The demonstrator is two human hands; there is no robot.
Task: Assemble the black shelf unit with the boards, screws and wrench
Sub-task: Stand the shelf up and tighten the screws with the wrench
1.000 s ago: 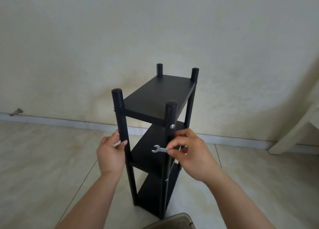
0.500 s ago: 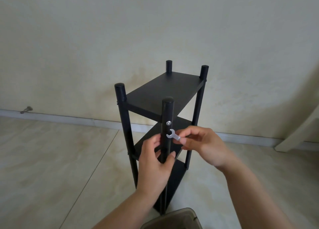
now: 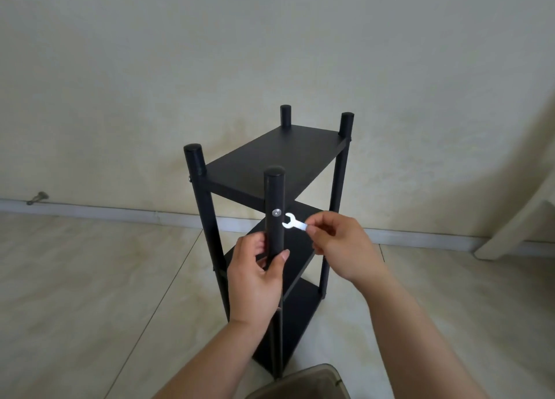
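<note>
Head view, left hand (image 3: 255,278) gripping shelf post (image 3: 274,215), right hand (image 3: 339,248) pinching wrench (image 3: 292,223)

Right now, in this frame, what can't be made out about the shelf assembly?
- Head view: the wrench is overexposed, so its jaw size cannot be read.
- The right hand covers its handle end.
- The left hand hides the near post lower down.
- Whether the screw is tight: too small.
- The container is cut off by the bottom edge.
</note>
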